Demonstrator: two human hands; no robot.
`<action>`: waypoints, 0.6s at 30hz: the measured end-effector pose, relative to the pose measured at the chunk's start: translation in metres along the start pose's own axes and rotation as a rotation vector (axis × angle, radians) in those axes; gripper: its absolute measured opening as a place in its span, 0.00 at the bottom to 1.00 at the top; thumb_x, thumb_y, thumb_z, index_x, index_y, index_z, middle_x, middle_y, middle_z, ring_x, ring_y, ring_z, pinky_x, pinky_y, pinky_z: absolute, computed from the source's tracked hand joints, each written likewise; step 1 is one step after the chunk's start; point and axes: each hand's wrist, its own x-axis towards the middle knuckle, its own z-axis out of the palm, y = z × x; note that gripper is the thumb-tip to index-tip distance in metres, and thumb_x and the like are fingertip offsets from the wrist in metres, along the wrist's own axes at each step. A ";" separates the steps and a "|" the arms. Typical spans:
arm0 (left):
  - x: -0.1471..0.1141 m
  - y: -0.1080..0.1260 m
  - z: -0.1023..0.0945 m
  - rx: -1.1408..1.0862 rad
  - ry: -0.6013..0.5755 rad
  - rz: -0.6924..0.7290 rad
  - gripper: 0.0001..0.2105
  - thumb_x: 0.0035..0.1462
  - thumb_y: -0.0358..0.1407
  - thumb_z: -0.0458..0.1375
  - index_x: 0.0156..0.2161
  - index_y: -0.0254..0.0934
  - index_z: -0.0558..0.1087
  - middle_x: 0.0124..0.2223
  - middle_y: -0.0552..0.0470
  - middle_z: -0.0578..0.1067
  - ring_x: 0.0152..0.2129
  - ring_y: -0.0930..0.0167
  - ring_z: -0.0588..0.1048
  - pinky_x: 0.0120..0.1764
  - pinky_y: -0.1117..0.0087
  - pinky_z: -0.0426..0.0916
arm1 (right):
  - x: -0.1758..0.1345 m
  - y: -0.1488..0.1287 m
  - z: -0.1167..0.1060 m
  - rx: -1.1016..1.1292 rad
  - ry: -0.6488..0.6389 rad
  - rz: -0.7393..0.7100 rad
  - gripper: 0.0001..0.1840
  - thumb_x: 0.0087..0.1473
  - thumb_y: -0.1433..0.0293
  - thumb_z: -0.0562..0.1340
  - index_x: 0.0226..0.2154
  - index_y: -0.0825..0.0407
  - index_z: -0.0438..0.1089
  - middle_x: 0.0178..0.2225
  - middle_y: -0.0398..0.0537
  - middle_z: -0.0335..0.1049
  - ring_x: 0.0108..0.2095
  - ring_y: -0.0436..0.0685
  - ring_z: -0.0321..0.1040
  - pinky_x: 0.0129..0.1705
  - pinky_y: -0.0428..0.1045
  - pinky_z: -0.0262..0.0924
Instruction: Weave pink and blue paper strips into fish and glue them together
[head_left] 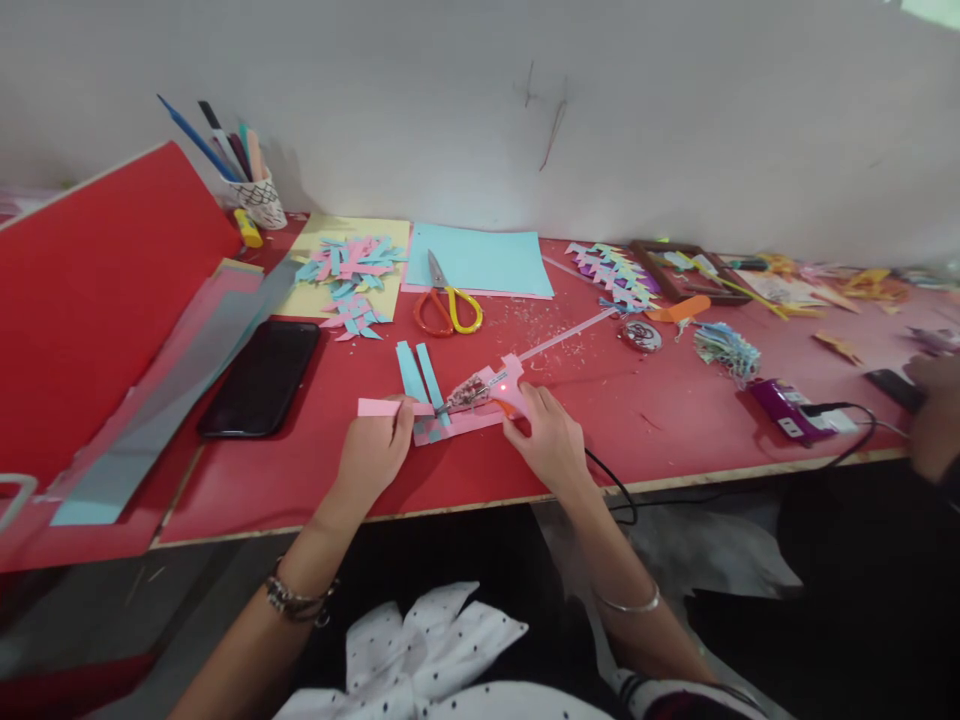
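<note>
My left hand [379,448] pinches a pink paper strip [375,408] between thumb and finger. My right hand [550,435] is wrapped round a pink glue gun [504,385] with an orange trigger; its nozzle points left and meets the end of the pink strip by my left fingertips. Beneath the nozzle lies a woven piece of pink and blue paper strips [431,431], with two blue strips [421,372] reaching up from it. Whether glue is coming out is too small to tell.
Red-and-yellow scissors [448,308] lie behind the work, near blue paper sheets [480,258] and a pile of woven pieces [352,268]. A black phone [261,380] is on the left. A purple power adapter [791,410] and another person's hand [937,410] are on the right.
</note>
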 end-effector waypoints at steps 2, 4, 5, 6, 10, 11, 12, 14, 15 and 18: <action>0.000 0.000 0.000 -0.007 0.006 0.001 0.21 0.55 0.38 0.37 0.32 0.36 0.73 0.30 0.46 0.77 0.26 0.66 0.74 0.28 0.70 0.65 | 0.000 0.000 -0.001 -0.016 0.000 0.001 0.20 0.50 0.67 0.53 0.46 0.56 0.62 0.39 0.55 0.68 0.39 0.59 0.66 0.31 0.48 0.62; 0.000 -0.001 0.000 -0.019 0.015 0.009 0.20 0.55 0.38 0.38 0.32 0.37 0.73 0.30 0.46 0.78 0.26 0.67 0.74 0.28 0.71 0.65 | 0.001 0.001 -0.003 -0.028 0.003 0.001 0.20 0.51 0.68 0.52 0.46 0.56 0.62 0.39 0.55 0.68 0.38 0.58 0.66 0.30 0.48 0.61; 0.000 -0.001 0.001 -0.022 0.020 0.011 0.20 0.55 0.38 0.38 0.32 0.37 0.73 0.30 0.46 0.78 0.26 0.67 0.74 0.28 0.71 0.65 | 0.001 0.002 -0.003 -0.033 0.003 0.002 0.20 0.51 0.68 0.52 0.46 0.56 0.62 0.39 0.55 0.68 0.39 0.58 0.66 0.30 0.48 0.61; 0.000 -0.001 0.001 -0.023 0.023 0.012 0.21 0.55 0.38 0.38 0.32 0.37 0.73 0.30 0.46 0.78 0.26 0.67 0.74 0.28 0.71 0.65 | 0.001 0.003 -0.004 -0.035 0.001 0.002 0.20 0.51 0.68 0.52 0.47 0.56 0.62 0.39 0.55 0.68 0.39 0.58 0.66 0.30 0.48 0.61; 0.000 -0.001 0.001 -0.022 0.017 0.014 0.21 0.55 0.39 0.37 0.32 0.36 0.73 0.30 0.46 0.77 0.26 0.66 0.74 0.27 0.70 0.65 | 0.000 0.007 -0.007 -0.038 -0.011 0.020 0.19 0.51 0.68 0.52 0.47 0.55 0.62 0.39 0.54 0.68 0.39 0.59 0.66 0.29 0.48 0.60; 0.000 -0.001 0.001 -0.023 0.014 0.015 0.21 0.55 0.39 0.37 0.32 0.37 0.73 0.30 0.46 0.77 0.26 0.66 0.74 0.27 0.70 0.65 | -0.001 0.008 -0.007 -0.038 -0.012 0.029 0.19 0.51 0.68 0.52 0.46 0.54 0.62 0.39 0.54 0.68 0.39 0.59 0.66 0.29 0.48 0.60; -0.001 -0.001 0.001 -0.025 0.013 0.017 0.22 0.55 0.39 0.37 0.31 0.37 0.73 0.30 0.46 0.77 0.25 0.66 0.74 0.27 0.70 0.65 | -0.001 0.009 -0.007 -0.038 -0.011 0.037 0.19 0.51 0.68 0.52 0.46 0.54 0.62 0.40 0.54 0.68 0.38 0.58 0.66 0.29 0.47 0.60; -0.001 0.000 0.000 -0.033 0.011 0.026 0.22 0.55 0.39 0.36 0.31 0.37 0.73 0.30 0.46 0.77 0.26 0.66 0.74 0.28 0.69 0.65 | -0.002 0.011 -0.007 -0.033 -0.003 0.048 0.18 0.51 0.68 0.52 0.45 0.54 0.63 0.41 0.55 0.68 0.38 0.58 0.66 0.29 0.48 0.61; -0.001 0.000 0.000 -0.037 0.011 0.028 0.22 0.55 0.39 0.36 0.30 0.37 0.73 0.30 0.46 0.77 0.26 0.66 0.74 0.28 0.69 0.65 | -0.003 0.012 -0.007 -0.026 0.006 0.049 0.18 0.51 0.67 0.52 0.45 0.54 0.63 0.41 0.55 0.67 0.38 0.58 0.66 0.29 0.48 0.61; 0.000 0.000 0.000 -0.043 0.008 0.017 0.21 0.54 0.39 0.37 0.30 0.36 0.72 0.30 0.45 0.77 0.27 0.65 0.74 0.29 0.69 0.65 | -0.004 0.016 -0.006 0.004 0.061 0.064 0.19 0.51 0.66 0.53 0.46 0.54 0.62 0.42 0.55 0.68 0.39 0.59 0.67 0.31 0.48 0.62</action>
